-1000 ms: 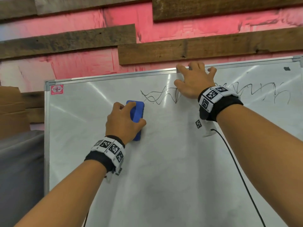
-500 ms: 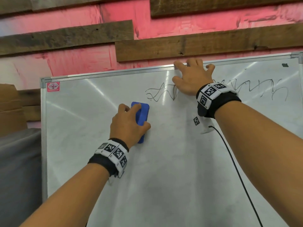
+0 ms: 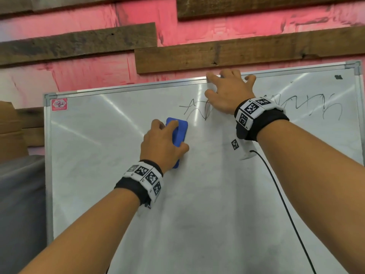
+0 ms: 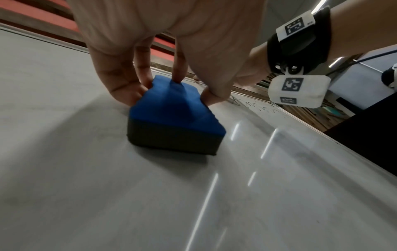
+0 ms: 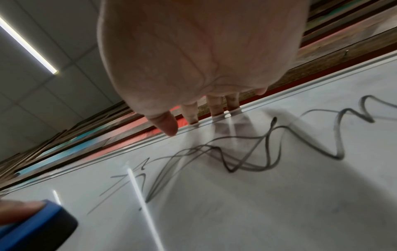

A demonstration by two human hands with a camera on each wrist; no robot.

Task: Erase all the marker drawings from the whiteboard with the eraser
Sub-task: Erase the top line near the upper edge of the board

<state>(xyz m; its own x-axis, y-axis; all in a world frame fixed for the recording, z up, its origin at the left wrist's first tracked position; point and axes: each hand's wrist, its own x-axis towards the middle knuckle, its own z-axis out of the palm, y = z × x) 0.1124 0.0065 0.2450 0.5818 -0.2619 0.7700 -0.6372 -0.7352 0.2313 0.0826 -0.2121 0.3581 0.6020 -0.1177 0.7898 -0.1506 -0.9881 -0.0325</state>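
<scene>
Pink wall with dark wooden planks (image 3: 237, 56) behind a leaning whiteboard (image 3: 197, 214), both hands on it.

Left hand (image 3: 160, 145) grips the blue eraser (image 3: 179, 133), thumb and fingers curled on its sides, dark felt flat on the board; black marker scribbles (image 5: 247, 152) begin just up and right of it. Right hand (image 3: 227, 93) lies spread over the scribbles, fingers straight, tips touching the board's top frame; more scribbles run on to its right.

Eraser (image 3: 178, 133) on whiteboard (image 3: 197, 214), scribbles (image 3: 197, 111) just above-right, wall (image 3: 98, 16) behind.
</scene>
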